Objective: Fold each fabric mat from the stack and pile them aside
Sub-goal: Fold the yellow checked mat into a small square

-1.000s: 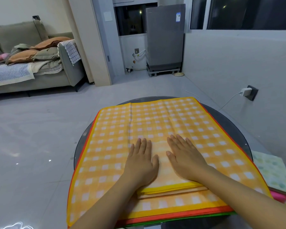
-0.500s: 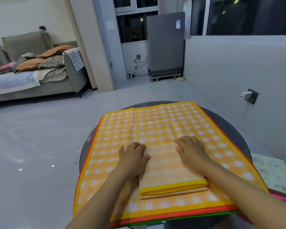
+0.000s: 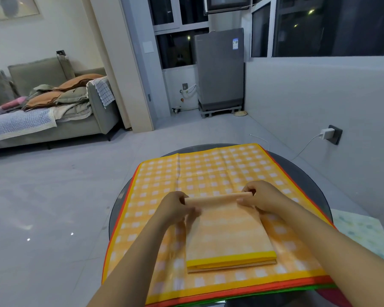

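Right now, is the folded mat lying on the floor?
No, the folded mat lies on the stack on the table, with both hands gripping its far edge.

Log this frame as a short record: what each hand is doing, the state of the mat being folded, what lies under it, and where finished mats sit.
left hand: grips far left corner of folded mat
right hand: grips far right corner
folded mat: orange check, yellow border, far edge lifted, near edge resting on stack
stack: unfolded mats, orange check on top
table: round, dark
folded pile: pale dotted mat on top, at right
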`<state>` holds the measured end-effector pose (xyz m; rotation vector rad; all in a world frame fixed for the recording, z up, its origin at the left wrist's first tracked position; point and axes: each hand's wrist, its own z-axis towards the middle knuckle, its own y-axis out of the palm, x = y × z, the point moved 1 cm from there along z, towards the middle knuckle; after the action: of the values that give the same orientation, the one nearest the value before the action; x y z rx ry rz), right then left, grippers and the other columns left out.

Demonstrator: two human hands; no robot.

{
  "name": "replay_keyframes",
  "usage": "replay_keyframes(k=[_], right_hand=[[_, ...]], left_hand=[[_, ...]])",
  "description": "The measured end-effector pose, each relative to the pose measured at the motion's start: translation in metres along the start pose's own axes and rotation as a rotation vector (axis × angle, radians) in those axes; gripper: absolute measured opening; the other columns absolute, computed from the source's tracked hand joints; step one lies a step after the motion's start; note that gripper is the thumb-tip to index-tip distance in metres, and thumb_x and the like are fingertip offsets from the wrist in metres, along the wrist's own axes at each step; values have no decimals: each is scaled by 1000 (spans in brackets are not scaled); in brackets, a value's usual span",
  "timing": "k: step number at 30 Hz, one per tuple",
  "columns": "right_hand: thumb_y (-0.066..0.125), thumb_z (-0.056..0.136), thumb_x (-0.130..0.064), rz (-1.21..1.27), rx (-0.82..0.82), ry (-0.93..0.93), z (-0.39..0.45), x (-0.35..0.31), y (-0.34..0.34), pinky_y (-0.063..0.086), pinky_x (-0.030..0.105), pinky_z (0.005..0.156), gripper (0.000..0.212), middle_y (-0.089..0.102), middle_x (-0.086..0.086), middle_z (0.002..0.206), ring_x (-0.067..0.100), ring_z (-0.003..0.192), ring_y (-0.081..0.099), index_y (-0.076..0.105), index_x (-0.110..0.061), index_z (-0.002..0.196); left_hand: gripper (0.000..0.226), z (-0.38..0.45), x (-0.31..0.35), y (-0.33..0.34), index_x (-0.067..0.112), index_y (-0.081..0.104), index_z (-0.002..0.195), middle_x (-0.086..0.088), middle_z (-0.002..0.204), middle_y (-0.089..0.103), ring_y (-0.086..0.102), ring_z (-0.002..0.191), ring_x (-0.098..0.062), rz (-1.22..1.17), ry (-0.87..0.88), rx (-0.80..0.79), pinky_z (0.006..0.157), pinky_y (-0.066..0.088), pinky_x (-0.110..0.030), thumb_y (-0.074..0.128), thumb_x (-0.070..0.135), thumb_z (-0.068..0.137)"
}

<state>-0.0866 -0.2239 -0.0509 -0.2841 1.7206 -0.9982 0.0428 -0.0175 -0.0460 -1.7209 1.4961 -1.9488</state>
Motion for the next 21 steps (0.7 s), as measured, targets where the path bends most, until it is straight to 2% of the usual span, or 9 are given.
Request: replay_keyframes(k=[2, 4, 6, 9, 13, 15, 17, 21], right_hand=[[73, 78, -29, 92, 20, 9, -9, -4, -12, 38, 21, 50, 18, 61, -1, 73, 11, 57, 52, 62, -15, 79], [75, 77, -28, 144, 49, 5, -20, -10, -26, 38, 18, 43, 20, 66, 1, 73, 11, 51, 57, 64, -13, 84], [76, 77, -26, 211, 78, -4, -32, -16, -41, 39, 18, 41, 22, 68, 5, 76, 11, 49, 60, 63, -12, 88], [76, 76, -24, 344, 131, -37, -51, -22, -66, 45, 22, 46, 21, 68, 8, 79, 15, 53, 63, 64, -12, 89], [76, 76, -22, 404, 255, -56, -73, -18, -98, 52, 26, 51, 15, 70, 8, 77, 17, 60, 68, 68, -14, 86], [74, 78, -18, 435, 325, -66, -85, -11, -112, 55, 27, 53, 10, 70, 9, 74, 17, 62, 69, 69, -11, 83], [72, 79, -16, 470, 385, -75, -96, 0, -126, 56, 26, 57, 9, 70, 10, 73, 19, 66, 69, 70, -8, 83], [71, 80, -21, 510, 461, -44, -118, 31, -153, 52, 16, 62, 13, 72, 9, 77, 21, 72, 70, 72, -9, 83]], left_hand=[[24, -9, 8, -6, 7, 62, 96, -3, 71, 61, 55, 48, -8, -148, -12, -21, 43, 37, -19, 74, 18, 79], [18, -19, 20, -13, 6, 61, 92, -3, 67, 62, 57, 43, -8, -259, -8, -10, 43, 34, -20, 72, 15, 81], [17, -29, 33, -20, 8, 60, 87, -2, 66, 65, 60, 46, -10, -367, 13, 20, 45, 34, -20, 73, 16, 81], [15, -41, 54, -27, 11, 60, 86, -4, 75, 68, 64, 53, -10, -540, 42, 16, 50, 45, -17, 73, 17, 81], [13, -48, 86, -21, 9, 57, 83, -4, 75, 65, 65, 55, -9, -596, 132, -5, 58, 51, -22, 70, 12, 84], [12, -46, 105, -13, 7, 59, 89, -6, 79, 66, 68, 66, -14, -613, 177, -25, 65, 53, -26, 69, 11, 84], [16, -43, 125, -3, 4, 61, 93, -8, 81, 66, 67, 75, -20, -639, 218, -67, 71, 54, -28, 69, 14, 84], [28, -39, 167, 30, 4, 66, 84, -9, 86, 65, 66, 82, -25, -693, 225, -112, 82, 56, -35, 64, 32, 88]])
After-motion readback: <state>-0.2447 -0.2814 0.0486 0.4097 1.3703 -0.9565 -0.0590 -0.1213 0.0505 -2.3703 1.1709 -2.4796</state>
